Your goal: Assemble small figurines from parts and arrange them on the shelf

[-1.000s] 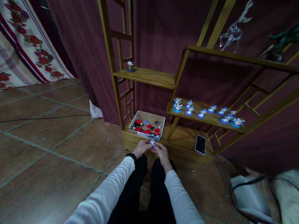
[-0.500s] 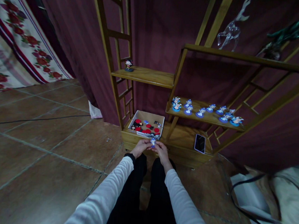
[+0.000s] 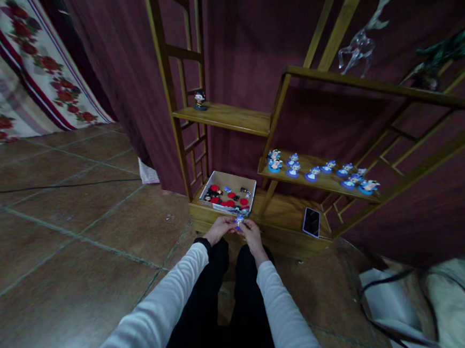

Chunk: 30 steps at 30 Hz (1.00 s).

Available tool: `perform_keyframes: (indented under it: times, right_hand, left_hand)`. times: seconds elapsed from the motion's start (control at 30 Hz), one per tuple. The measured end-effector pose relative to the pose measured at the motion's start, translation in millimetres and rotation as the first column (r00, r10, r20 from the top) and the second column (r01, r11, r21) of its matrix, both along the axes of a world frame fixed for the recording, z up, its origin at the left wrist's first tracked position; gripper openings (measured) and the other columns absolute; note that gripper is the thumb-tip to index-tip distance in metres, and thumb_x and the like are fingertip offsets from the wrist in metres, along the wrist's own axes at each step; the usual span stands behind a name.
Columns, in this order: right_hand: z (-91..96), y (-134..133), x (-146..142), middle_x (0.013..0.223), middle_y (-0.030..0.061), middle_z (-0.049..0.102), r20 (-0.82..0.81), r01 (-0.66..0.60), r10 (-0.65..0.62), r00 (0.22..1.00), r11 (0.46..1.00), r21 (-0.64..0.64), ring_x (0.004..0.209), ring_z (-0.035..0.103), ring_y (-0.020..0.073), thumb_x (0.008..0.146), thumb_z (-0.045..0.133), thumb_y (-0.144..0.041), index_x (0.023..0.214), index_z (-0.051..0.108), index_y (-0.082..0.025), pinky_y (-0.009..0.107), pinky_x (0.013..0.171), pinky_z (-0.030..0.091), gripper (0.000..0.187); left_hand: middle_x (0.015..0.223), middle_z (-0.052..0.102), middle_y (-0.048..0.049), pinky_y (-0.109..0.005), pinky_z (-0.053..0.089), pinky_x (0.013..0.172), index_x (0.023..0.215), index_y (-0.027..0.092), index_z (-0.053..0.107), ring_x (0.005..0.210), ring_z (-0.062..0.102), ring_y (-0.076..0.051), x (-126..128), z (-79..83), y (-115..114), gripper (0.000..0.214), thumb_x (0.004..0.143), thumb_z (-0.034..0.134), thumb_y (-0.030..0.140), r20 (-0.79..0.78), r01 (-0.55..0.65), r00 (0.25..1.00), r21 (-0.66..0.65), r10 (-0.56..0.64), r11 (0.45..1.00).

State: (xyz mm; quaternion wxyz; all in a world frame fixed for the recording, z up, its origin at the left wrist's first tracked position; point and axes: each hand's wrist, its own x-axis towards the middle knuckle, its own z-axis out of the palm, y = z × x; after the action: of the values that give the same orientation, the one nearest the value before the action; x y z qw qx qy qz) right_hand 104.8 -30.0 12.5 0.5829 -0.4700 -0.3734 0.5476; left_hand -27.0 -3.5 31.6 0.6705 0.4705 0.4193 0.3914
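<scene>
Between my fingertips, just in front of the cabinet, is a small purple-and-white figurine. My left hand grips it from the left, and my right hand from the right. Right behind them a cardboard box rests on the low wooden base, with black figurines, red discs and a small purple piece inside. To the right, on the middle shelf, stand several similar purple figurines and some blue-based ones.
A dark figurine stands on the left shelf. A phone lies on the base at the right. Higher up are a clear deer ornament and a dark green ornament. A pale bag sits on the floor at right.
Almost nothing differs. The figurine stays between both hands and has shifted very slightly to the right.
</scene>
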Motion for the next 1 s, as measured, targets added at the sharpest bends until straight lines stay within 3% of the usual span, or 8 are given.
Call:
perform_keyframes:
  times: [0.5, 1.0]
  right_hand:
    - [0.6, 2.2, 2.2, 0.063, -0.0017, 0.063, -0.022, -0.034, 0.033, 0.999, 0.999, -0.031, 0.055, 0.062, 0.0137, 0.052, 0.074, -0.04, 0.072, 0.059, -0.017, 0.028, 0.057, 0.053, 0.034]
    - [-2.4, -0.8, 4.1, 0.074, -0.0002, 0.065, 0.016, -0.036, 0.036, 0.999, 0.999, 0.008, 0.061, 0.064, 0.0148, 0.059, 0.068, -0.039, 0.077, 0.06, -0.018, 0.029, 0.058, 0.054, 0.029]
  left_hand:
    - [0.064, 0.066, -0.0048, -0.02, 0.037, 0.052, 0.083, 0.01, 0.07, 0.055, 0.055, -0.011, 0.6, 1.9, -2.5, 0.029, 0.059, 0.073, 0.025, -0.042, -0.007, 0.999, 0.034, 0.008, 0.999]
    - [0.063, 0.065, -0.0045, -0.02, 0.037, 0.052, 0.082, 0.009, 0.07, 0.054, 0.053, -0.01, 1.5, 4.1, -8.3, 0.026, 0.062, 0.071, 0.027, -0.02, -0.011, 1.0, 0.082, 0.013, 0.997]
